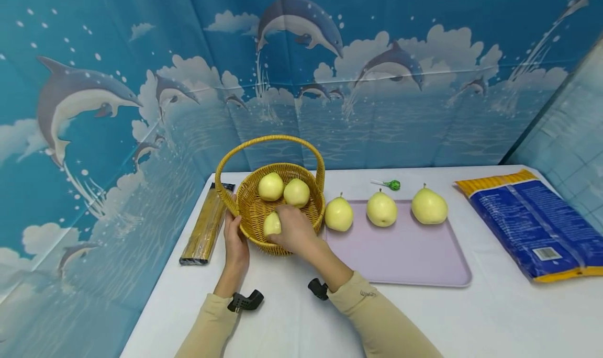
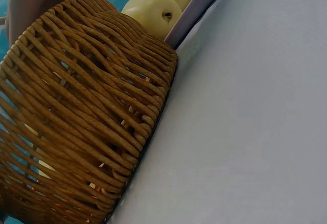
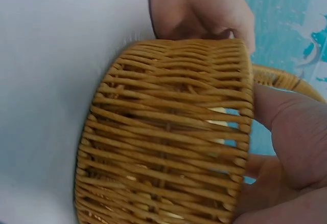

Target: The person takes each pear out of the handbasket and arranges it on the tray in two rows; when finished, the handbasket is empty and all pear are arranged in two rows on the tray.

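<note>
Head view shows the right hand [image 1: 297, 231] reaching down into a wicker basket [image 1: 254, 231], its thumb and fingers closed around a pale yellow pear [image 1: 271, 225]. The left hand [image 1: 236, 247] holds the basket's outer side near the foot of the tall handle [image 1: 270, 137]. Two more pears [image 1: 283, 189] lie side by side in the far part of the basket, touching or nearly so.

Just right of the basket, a lilac tray [image 1: 395, 258] lies on the white worktop [image 1: 282, 311], with three pears [image 1: 382, 209] in a row along its far side, stems up. Beyond the tray is a lollipop [image 1: 394, 185] in a green wrapper.

As for writing, a big blue bag [image 1: 532, 222] with yellow ends, over to the right, bears a white barcode label [image 1: 547, 253] and lines of pale print too small to read. Small dark lettering [image 1: 368, 293] marks the right sleeve [image 1: 377, 316], upside down and not clearly legible. Left of the basket lies a long gold pack [image 1: 205, 230] with dark ends; any wording on it cannot be made out.
</note>
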